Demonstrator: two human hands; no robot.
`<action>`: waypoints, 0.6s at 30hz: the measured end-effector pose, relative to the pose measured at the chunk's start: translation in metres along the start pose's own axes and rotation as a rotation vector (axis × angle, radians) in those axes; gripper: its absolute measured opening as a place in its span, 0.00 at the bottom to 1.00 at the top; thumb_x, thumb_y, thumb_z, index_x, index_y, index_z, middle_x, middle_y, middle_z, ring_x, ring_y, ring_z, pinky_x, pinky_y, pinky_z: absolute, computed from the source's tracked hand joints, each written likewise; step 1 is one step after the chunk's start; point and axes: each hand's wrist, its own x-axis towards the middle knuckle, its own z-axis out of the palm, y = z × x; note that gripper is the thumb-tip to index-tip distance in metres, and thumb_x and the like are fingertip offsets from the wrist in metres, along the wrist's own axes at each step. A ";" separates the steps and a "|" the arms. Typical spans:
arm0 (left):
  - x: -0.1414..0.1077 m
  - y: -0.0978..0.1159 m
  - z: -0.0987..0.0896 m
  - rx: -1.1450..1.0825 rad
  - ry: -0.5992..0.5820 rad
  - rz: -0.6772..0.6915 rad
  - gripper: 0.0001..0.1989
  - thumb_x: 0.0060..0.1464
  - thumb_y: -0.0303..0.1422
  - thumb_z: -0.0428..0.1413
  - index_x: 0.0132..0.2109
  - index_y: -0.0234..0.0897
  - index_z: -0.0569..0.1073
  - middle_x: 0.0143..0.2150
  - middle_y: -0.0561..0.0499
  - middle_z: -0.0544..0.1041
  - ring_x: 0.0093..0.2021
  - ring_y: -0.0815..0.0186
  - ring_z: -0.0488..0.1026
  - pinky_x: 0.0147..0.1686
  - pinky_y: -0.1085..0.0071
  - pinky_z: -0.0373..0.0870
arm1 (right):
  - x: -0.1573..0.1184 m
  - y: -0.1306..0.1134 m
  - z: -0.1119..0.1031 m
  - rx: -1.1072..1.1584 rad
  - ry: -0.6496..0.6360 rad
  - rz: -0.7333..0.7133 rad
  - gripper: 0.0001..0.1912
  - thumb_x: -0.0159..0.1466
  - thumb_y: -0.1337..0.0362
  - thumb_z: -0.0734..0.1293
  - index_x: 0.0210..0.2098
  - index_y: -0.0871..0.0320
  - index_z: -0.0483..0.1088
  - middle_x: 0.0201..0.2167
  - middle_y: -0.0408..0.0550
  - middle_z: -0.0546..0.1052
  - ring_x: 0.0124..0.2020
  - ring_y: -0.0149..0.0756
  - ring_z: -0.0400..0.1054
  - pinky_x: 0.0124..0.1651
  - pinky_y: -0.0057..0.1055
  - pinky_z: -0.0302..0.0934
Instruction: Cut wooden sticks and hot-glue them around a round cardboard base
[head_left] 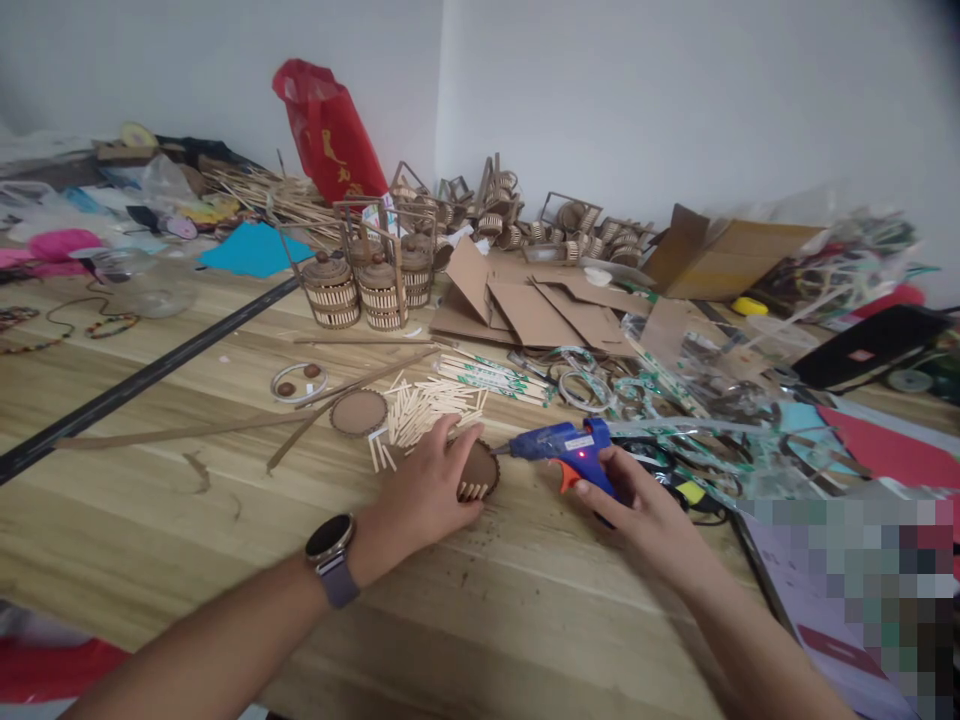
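Observation:
My left hand (424, 485), wearing a watch (330, 540), grips a round cardboard base (481, 462) by its edge and covers its left side. A short row of little wooden sticks (472, 491) stands along the base's near rim. In my right hand (637, 505) is a blue hot glue gun (551, 442), held by its handle, with a red light on. Its nozzle points left and reaches the base's right rim. A pile of short sticks (424, 410) lies just beyond my left hand, and a second round cardboard base (358, 412) lies beside it.
Small stick-sided baskets (334, 295) with handles stand farther back. Cardboard sheets (540, 315), packaged sticks (491, 375) and a ring with brown beads (298, 382) lie on the table. Plastic wrappings (697, 440) crowd the right, near a tablet-like object (802, 600).

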 end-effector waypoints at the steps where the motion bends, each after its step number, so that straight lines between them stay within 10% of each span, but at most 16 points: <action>1: 0.000 -0.001 0.001 -0.012 0.007 0.004 0.40 0.46 0.30 0.62 0.63 0.41 0.54 0.65 0.38 0.54 0.65 0.49 0.56 0.59 0.53 0.62 | -0.001 -0.002 0.000 0.040 -0.029 0.040 0.16 0.52 0.49 0.68 0.31 0.55 0.68 0.26 0.43 0.72 0.28 0.37 0.65 0.30 0.30 0.60; 12: -0.007 0.005 0.011 -0.096 0.033 0.162 0.42 0.43 0.30 0.65 0.63 0.39 0.56 0.63 0.39 0.59 0.63 0.50 0.58 0.61 0.52 0.60 | -0.007 0.002 0.002 0.237 -0.008 0.283 0.19 0.40 0.50 0.74 0.18 0.57 0.66 0.16 0.37 0.61 0.19 0.28 0.54 0.20 0.25 0.48; 18: 0.003 -0.008 0.007 -0.094 0.095 0.034 0.42 0.43 0.27 0.64 0.63 0.39 0.55 0.62 0.38 0.58 0.64 0.48 0.58 0.60 0.50 0.61 | -0.006 0.002 0.004 0.320 -0.079 0.274 0.16 0.42 0.54 0.73 0.21 0.58 0.69 0.18 0.40 0.66 0.20 0.29 0.58 0.22 0.26 0.52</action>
